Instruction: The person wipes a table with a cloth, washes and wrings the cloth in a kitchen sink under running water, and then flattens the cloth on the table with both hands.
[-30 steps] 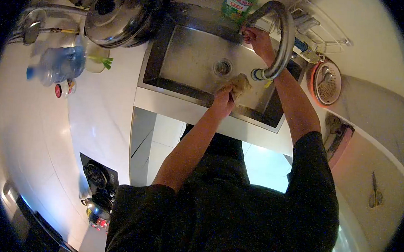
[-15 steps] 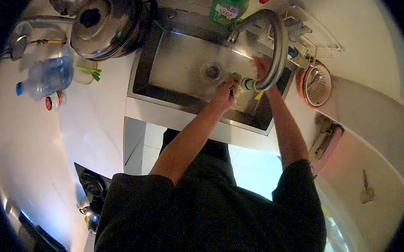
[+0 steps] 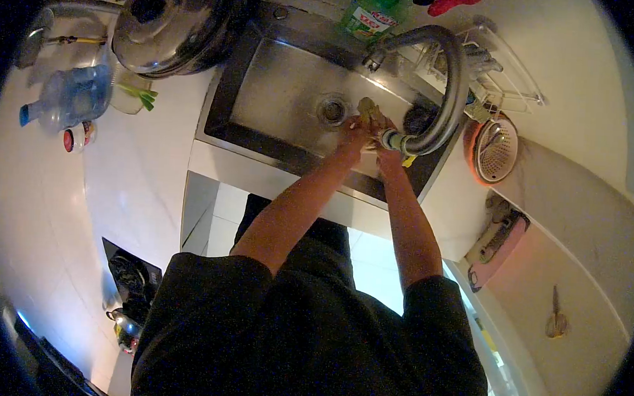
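Over the steel sink (image 3: pixel 287 82), my left hand (image 3: pixel 352 135) is closed on a yellowish-brown lump (image 3: pixel 368 111), too small and blurred to name. My right hand (image 3: pixel 387 141) is against the same lump from the right, its fingers partly hidden by the faucet head (image 3: pixel 392 139). The curved faucet hose (image 3: pixel 452 83) arches over the right part of the sink. The drain (image 3: pixel 332 111) lies just left of my hands. A small yellow thing (image 3: pixel 408 161) shows beside the faucet head.
A large lidded pan (image 3: pixel 168 29) stands left of the sink, near a blue plastic bottle (image 3: pixel 75 98) and a red-lidded jar (image 3: pixel 78 137). Behind the sink is a green detergent bottle (image 3: pixel 373 14). At right are a wire rack (image 3: pixel 513 83), a colander (image 3: pixel 497 150) and a pink board (image 3: pixel 504 251).
My right hand has come down from the faucet's base to join my left hand at the lump. The camera view has shifted a little.
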Motion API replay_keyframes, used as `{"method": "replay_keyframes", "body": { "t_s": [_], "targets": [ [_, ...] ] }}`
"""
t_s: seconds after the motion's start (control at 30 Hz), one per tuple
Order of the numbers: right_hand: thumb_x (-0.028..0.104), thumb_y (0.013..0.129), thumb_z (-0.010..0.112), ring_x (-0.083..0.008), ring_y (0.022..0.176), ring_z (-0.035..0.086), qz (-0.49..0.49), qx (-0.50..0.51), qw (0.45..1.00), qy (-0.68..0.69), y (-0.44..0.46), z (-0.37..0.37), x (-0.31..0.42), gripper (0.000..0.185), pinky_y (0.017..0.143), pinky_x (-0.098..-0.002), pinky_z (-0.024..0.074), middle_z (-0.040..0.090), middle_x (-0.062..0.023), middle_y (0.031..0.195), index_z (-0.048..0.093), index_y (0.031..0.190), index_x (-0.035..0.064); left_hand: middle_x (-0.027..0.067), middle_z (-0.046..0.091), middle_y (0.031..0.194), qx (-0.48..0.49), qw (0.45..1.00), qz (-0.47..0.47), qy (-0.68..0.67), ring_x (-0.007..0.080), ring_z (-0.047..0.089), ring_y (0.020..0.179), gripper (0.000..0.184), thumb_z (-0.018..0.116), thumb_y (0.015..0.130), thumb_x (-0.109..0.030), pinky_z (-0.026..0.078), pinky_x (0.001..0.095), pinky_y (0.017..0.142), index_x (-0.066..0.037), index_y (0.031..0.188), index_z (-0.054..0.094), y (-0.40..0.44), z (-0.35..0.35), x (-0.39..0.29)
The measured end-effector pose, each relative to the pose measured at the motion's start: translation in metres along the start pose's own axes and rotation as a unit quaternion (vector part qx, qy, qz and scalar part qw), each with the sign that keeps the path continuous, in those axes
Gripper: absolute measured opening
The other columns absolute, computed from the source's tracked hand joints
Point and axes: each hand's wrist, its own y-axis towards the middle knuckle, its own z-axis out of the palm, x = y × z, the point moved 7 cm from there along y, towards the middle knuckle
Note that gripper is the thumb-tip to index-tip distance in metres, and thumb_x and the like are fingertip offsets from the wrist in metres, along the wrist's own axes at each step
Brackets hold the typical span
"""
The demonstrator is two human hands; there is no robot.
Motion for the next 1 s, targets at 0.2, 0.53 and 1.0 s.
{"method": "replay_keyframes", "body": {
  "t_s": [0.2,0.53,1.0],
  "targets": [
    [0.017,0.09,0.068,-0.0378,0.122,0.062,0.093,-0.069,0.985,-0.129,-0.034,0.025,-0.106,0.049,0.106,-0.0516,0.0499,0.065,-0.0142,0.134,0.06,0.137,0.0091,0.0089,0.068,0.112,-0.192,0.976,0.024,0.098,0.0237,0.067,0.101,0.032,0.067,0.097,-0.026,0.055,0.0423,0.09,-0.009,0.124,0.062,0.0,-0.042,-0.028],
    [0.024,0.103,0.059,-0.0278,0.117,0.063,0.135,-0.021,0.989,0.061,-0.012,-0.004,0.029,0.041,0.103,-0.043,0.0513,0.066,-0.0082,0.132,0.06,0.141,0.008,0.0125,0.071,0.106,0.003,0.974,-0.216,-0.07,0.0284,0.068,0.092,0.041,0.065,0.098,-0.044,0.054,0.0462,0.085,-0.007,0.116,0.067,-0.056,0.05,-0.04],
    [0.034,0.1,0.066,-0.0257,0.127,0.058,0.146,0.006,0.987,0.066,-0.031,0.019,-0.023,0.046,0.113,-0.0423,0.0435,0.064,-0.0096,0.137,0.061,0.137,0.0069,0.0105,0.072,0.096,-0.005,0.992,-0.12,0.044,0.0233,0.07,0.082,0.024,0.063,0.098,-0.031,0.057,0.0416,0.072,-0.01,0.107,0.071,-0.039,0.035,-0.002]
  ]
}}
